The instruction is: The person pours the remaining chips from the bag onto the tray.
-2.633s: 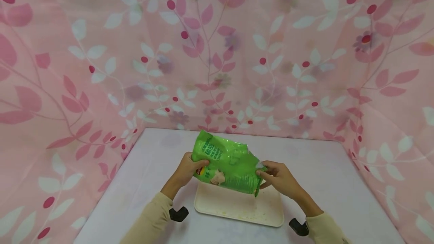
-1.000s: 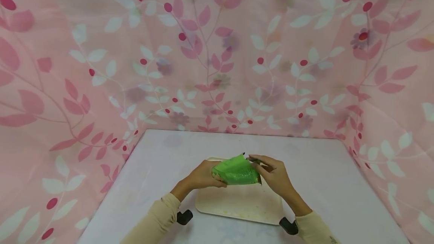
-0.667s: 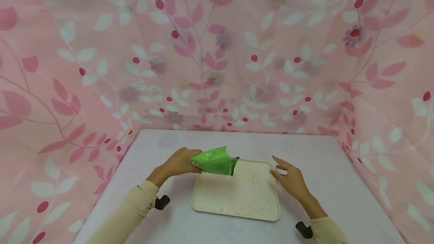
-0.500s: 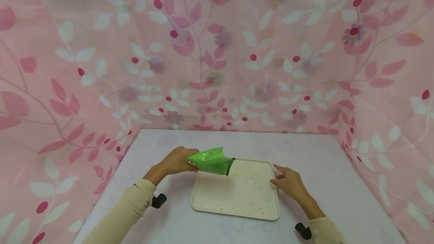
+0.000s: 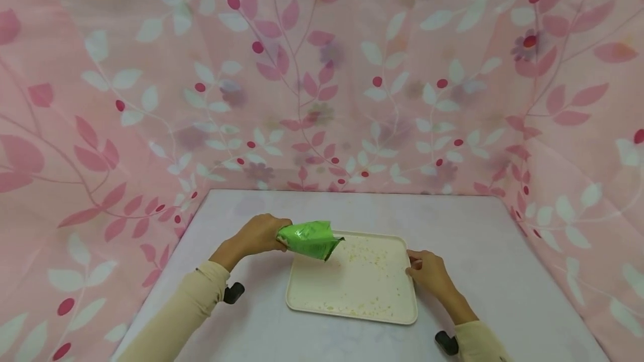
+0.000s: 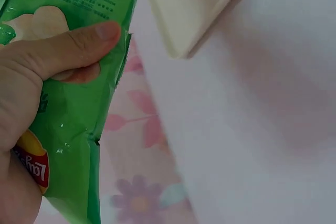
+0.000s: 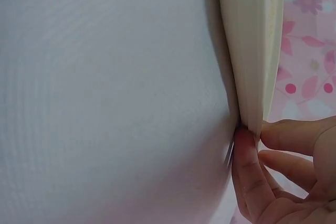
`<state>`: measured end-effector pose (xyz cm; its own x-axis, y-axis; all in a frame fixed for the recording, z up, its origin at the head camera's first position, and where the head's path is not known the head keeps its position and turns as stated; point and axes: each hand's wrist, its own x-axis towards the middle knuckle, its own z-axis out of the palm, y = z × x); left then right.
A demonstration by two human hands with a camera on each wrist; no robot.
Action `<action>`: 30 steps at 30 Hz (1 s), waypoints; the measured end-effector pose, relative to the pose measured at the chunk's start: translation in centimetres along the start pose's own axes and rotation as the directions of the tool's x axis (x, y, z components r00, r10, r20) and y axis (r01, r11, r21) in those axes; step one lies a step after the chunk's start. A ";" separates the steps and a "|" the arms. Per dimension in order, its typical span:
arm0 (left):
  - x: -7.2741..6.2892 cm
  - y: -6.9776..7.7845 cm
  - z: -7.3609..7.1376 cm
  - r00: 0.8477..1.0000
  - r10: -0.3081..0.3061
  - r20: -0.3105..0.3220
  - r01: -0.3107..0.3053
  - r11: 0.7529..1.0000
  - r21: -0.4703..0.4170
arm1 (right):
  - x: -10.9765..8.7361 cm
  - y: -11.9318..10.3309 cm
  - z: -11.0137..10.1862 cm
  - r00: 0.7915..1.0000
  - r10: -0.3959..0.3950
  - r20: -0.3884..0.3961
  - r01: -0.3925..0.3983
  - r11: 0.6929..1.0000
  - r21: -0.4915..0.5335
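My left hand [image 5: 263,233] grips a green potato chip bag [image 5: 308,240] by its closed end, holding it tilted over the left back part of a cream tray [image 5: 347,289]. The bag's torn mouth points right and down toward the tray. In the left wrist view the thumb [image 6: 79,48] lies across the printed front of the bag [image 6: 73,124], and a red and yellow logo shows below. My right hand [image 5: 432,274] pinches the tray's right edge; in the right wrist view its thumb is at the rim [image 7: 254,77] and fingers reach under it.
Pale yellow crumbs [image 5: 369,253] are scattered over the tray, mostly at its back right and along the front. The tray stands on a white table [image 5: 251,328]. Pink floral cloth [image 5: 322,99] walls in the table at the back and both sides.
Both hands held the bag earlier. The right hand let go of it, moved right and down, and took hold of the tray's edge. The left hand carried the bag left, its mouth now lower.
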<state>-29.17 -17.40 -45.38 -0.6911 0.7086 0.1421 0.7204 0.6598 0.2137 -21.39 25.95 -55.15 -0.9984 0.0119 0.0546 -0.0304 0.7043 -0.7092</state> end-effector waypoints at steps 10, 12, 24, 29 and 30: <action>0.1 1.6 -4.0 0.996 0.082 -0.030 -0.082 0.997 -0.009 | 0.3 0.4 0.0 1.000 -0.021 0.006 0.021 1.000 -0.002; 0.1 1.5 -3.4 0.989 0.114 -0.098 -0.120 0.992 -0.050 | 0.4 0.4 -0.1 1.000 -0.019 0.007 0.019 1.000 -0.003; -0.2 3.1 -0.8 0.836 0.387 -0.390 -0.377 0.920 0.105 | -1.0 -7.3 -1.4 0.861 -0.493 -0.127 0.507 0.852 0.130; 0.3 4.0 -0.7 0.804 0.449 -0.389 -0.415 0.893 0.173 | -2.1 -13.0 -3.1 0.712 -0.701 -0.037 0.657 0.648 0.385; 0.4 4.1 -0.7 0.804 0.450 -0.388 -0.414 0.893 0.177 | -2.2 -13.8 -3.5 0.686 -0.727 -0.021 0.672 0.623 0.399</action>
<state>-26.50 -14.60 -43.81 -0.2541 0.7698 0.5855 0.9397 0.3397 -0.0388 -18.61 18.66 -43.05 -0.6622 -0.4892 0.5676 -0.7089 0.1637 -0.6860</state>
